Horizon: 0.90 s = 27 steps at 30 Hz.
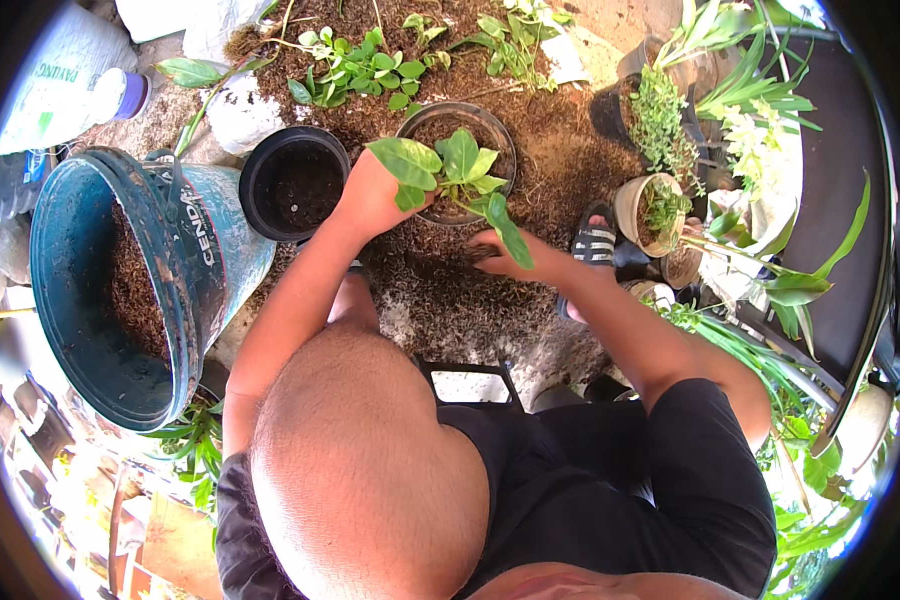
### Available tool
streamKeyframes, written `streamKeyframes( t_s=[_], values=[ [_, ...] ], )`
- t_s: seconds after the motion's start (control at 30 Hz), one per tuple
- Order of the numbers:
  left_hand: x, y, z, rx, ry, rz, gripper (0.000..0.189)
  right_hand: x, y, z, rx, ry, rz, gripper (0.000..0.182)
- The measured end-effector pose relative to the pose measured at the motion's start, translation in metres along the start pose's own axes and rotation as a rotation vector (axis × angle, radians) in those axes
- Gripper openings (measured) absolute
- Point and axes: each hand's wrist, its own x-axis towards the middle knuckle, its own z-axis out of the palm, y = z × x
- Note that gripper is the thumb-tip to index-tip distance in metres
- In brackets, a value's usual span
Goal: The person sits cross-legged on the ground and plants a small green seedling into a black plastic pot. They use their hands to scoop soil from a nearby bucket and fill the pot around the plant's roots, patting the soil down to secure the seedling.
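Note:
A variegated leafy plant (461,161) stands over a round pot (511,150) with soil in it. My left hand (379,195) is at the plant's left side, partly behind its leaves; the fingertips reach towards the stems, and their grip is hidden. Just below and right of that pot, my right hand (506,255) is low over the loose brown soil (435,277), fingers bent and dirty, with a long leaf covering part of it. Left of my left hand sits a black plastic pot (292,184) with dark soil inside.
A large teal bucket (229,225) lies tilted at the left, holding brown potting material. Leafy cuttings (379,71) lie on the soil beyond the pots. Potted plants, one in a beige pot (630,214), line the right side by a dark panel (832,195). My sandalled foot (594,240) is near them.

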Motion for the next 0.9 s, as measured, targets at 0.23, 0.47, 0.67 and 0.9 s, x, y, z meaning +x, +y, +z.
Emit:
streamKeyframes(
  t_s=[0.23, 0.47, 0.67, 0.9],
  values=[
    [-0.014, -0.010, 0.003, 0.165, -0.054, 0.175, 0.016, 0.014, -0.112, -0.148, -0.161, 0.181, 0.218, 0.046],
    [-0.013, -0.006, 0.005, 0.228, -0.100, 0.241, 0.019, 0.113, -0.157, -0.144, -0.661, -0.008, -0.147, 0.048],
    [-0.018, -0.007, 0.007, 0.249, -0.054, 0.236, 0.025, 0.122, -0.173, -0.146, -0.760, -0.092, 0.043, 0.048],
    [-0.016, -0.006, 0.008, 0.193, -0.015, 0.203, 0.021, 0.095, -0.150, -0.150, -0.657, -0.028, -0.018, 0.061]
  ],
)
